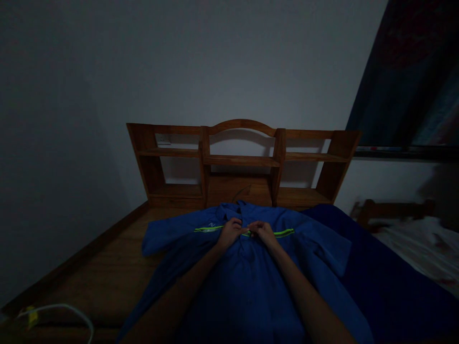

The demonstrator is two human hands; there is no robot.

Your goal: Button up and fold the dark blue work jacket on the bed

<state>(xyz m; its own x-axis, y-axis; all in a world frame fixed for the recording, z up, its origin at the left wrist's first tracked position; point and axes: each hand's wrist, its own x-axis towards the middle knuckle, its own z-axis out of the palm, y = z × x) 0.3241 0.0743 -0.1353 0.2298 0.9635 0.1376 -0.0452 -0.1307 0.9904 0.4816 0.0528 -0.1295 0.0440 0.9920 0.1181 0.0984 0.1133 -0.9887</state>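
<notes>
My left hand (229, 232) and my right hand (263, 231) meet at the chest of a blue shirt (247, 282), just below its collar (238, 208), and both pinch the cloth where the two front edges come together. The fingertips of the two hands almost touch each other over the placket; the light is dim, so I cannot tell whether a button sits between them. The shirt lies front-up and spread out on the wooden bed (107, 267), its collar pointing away from me toward the headboard and its short sleeves fanned out to either side. A neon yellow-green stripe (210, 229) runs across the chest, and my hands cover its middle, so it shows on both sides of them. My forearms stretch out over the lower part of the shirt. To my right, the shirt overlaps a darker blue sheet (387, 286) that covers that side of the bed. At the head of the bed stands a wooden shelf unit (244, 160) with an arched top in the middle and open compartments, set against a pale wall (143, 62). A white cable (68, 310) curls at the near left corner of the bed. Farther right, well apart from my hands, is another bed with white bedding (419, 248).
</notes>
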